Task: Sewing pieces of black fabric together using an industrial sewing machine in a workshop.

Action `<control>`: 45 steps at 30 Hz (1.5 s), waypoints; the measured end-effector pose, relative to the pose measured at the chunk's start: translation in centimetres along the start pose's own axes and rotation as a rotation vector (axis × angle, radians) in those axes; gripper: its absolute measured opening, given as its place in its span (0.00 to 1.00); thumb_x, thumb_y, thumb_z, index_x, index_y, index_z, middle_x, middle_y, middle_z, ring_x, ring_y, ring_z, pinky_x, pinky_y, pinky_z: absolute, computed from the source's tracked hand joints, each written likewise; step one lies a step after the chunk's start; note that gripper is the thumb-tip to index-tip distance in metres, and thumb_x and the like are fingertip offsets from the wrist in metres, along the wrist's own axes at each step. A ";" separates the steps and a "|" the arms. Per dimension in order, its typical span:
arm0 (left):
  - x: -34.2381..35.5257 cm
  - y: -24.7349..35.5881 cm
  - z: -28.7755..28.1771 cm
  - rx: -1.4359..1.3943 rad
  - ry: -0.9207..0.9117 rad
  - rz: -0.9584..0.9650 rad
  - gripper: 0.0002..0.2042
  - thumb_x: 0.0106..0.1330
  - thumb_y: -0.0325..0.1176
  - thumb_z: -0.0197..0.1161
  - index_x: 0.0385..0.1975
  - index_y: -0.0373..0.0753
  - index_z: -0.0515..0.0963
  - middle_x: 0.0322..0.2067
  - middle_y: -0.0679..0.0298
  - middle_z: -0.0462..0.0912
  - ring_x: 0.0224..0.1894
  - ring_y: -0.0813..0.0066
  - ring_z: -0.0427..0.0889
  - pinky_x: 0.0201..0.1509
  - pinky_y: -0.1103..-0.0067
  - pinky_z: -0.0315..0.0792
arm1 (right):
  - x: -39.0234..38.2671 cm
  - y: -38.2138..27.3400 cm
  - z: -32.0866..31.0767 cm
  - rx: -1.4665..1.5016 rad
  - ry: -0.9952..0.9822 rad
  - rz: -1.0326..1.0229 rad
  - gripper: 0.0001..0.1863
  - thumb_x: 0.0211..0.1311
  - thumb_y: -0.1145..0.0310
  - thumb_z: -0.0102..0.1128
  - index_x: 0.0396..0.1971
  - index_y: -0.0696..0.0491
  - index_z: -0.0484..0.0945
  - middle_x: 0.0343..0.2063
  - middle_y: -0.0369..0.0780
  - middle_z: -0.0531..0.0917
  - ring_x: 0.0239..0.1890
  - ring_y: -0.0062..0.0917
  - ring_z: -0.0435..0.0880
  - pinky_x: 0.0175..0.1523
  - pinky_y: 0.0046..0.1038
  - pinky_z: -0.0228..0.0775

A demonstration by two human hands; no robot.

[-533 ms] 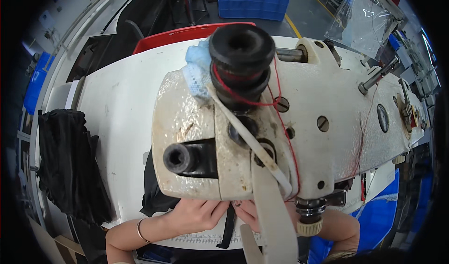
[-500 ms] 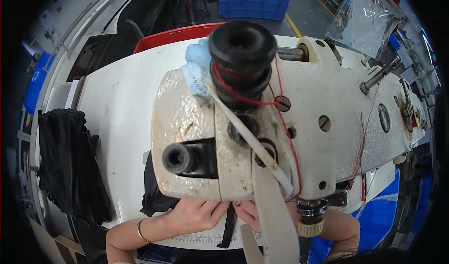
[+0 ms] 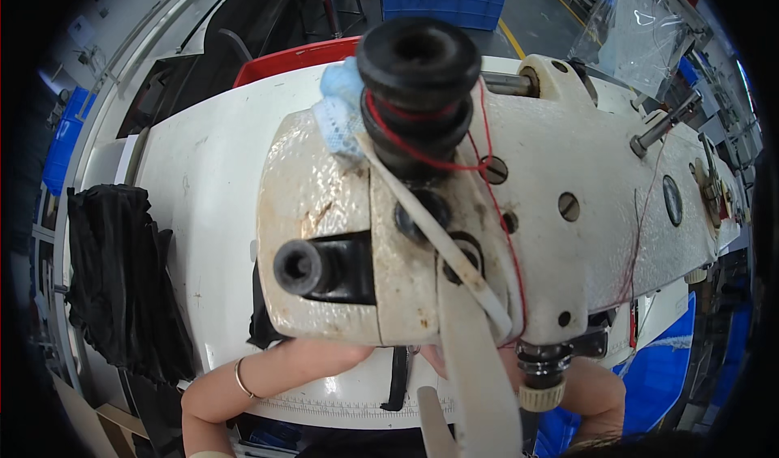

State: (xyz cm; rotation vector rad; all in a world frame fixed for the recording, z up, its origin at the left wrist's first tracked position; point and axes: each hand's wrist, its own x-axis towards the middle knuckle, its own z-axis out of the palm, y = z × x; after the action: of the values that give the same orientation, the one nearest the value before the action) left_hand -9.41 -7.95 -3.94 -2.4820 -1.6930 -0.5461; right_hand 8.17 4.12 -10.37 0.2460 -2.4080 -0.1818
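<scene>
A white sewing machine head (image 3: pixel 324 182) fills the middle of the view and covers much of my hands. My left hand (image 3: pixel 345 352) reaches in from the lower left, a bangle on its wrist, and its fingers are hidden under the machine. Only a sliver of my right hand (image 3: pixel 432 361) shows beside the pale lever (image 3: pixel 479 377), its fingers hidden too. Between the hands a narrow black strip (image 3: pixel 396 381) hangs toward the table's near edge. Black fabric (image 3: pixel 261 320) sticks out left of the machine head. What my fingers touch cannot be seen.
A stack of black fabric pieces (image 3: pixel 122 279) lies on the white table (image 3: pixel 203 215) at left. Red thread (image 3: pixel 507 255) runs down from the black tension knob (image 3: pixel 418 60). Beyond the table are a red bin (image 3: pixel 292 59) and a blue crate (image 3: pixel 442 2). Blue material (image 3: pixel 669 344) lies at right.
My left hand has slid farther under the machine head, so its fingers no longer show. The black strip has moved slightly away from me, and less of my right hand is visible.
</scene>
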 end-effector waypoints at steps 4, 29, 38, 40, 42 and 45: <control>1.4 -1.4 -2.0 -0.209 -0.138 -0.204 0.11 0.51 0.25 0.59 0.36 0.34 0.79 0.33 0.56 0.79 0.35 0.58 0.80 0.37 0.69 0.74 | 1.6 0.9 -2.5 0.444 -0.152 0.340 0.07 0.43 0.72 0.57 0.25 0.57 0.76 0.33 0.45 0.77 0.36 0.38 0.77 0.41 0.36 0.71; -5.0 9.0 -3.2 0.091 0.347 0.013 0.11 0.44 0.24 0.62 0.31 0.37 0.80 0.34 0.65 0.75 0.34 0.74 0.74 0.34 0.81 0.70 | 3.0 -5.0 -9.9 0.207 0.030 0.173 0.10 0.53 0.71 0.56 0.34 0.58 0.80 0.35 0.39 0.80 0.41 0.26 0.81 0.38 0.23 0.70; -2.3 2.6 -9.4 -0.446 0.290 -0.579 0.19 0.45 0.11 0.55 0.38 0.33 0.81 0.39 0.56 0.78 0.31 0.66 0.77 0.36 0.77 0.72 | 1.4 -5.1 -9.6 0.306 -0.269 0.092 0.09 0.50 0.74 0.60 0.33 0.58 0.80 0.36 0.39 0.80 0.44 0.28 0.80 0.37 0.22 0.70; -1.8 2.7 -9.4 -0.330 0.233 -0.380 0.17 0.44 0.16 0.57 0.36 0.34 0.81 0.37 0.58 0.79 0.29 0.70 0.75 0.33 0.80 0.70 | 1.2 -5.2 -9.8 0.278 -0.268 0.099 0.13 0.44 0.72 0.57 0.32 0.61 0.78 0.37 0.42 0.78 0.46 0.34 0.78 0.44 0.25 0.71; -2.2 4.9 -8.5 0.004 0.100 0.027 0.13 0.43 0.26 0.61 0.31 0.36 0.81 0.40 0.61 0.81 0.32 0.76 0.74 0.33 0.84 0.67 | 1.5 -5.5 -9.8 0.304 -0.271 0.109 0.13 0.44 0.72 0.57 0.32 0.61 0.78 0.38 0.43 0.78 0.47 0.34 0.78 0.44 0.26 0.71; -3.1 7.4 -4.9 0.109 -0.011 0.136 0.10 0.49 0.27 0.59 0.31 0.32 0.80 0.40 0.56 0.81 0.34 0.73 0.76 0.34 0.83 0.68 | 1.4 -5.7 -9.7 0.328 -0.273 0.154 0.13 0.45 0.72 0.57 0.32 0.62 0.78 0.38 0.44 0.79 0.47 0.34 0.78 0.45 0.28 0.71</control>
State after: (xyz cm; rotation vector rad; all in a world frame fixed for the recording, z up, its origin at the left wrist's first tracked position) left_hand -4.83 -14.79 0.53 -2.5026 -1.4998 -0.4156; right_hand 14.28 -2.33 -3.35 0.1925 -2.7087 0.2689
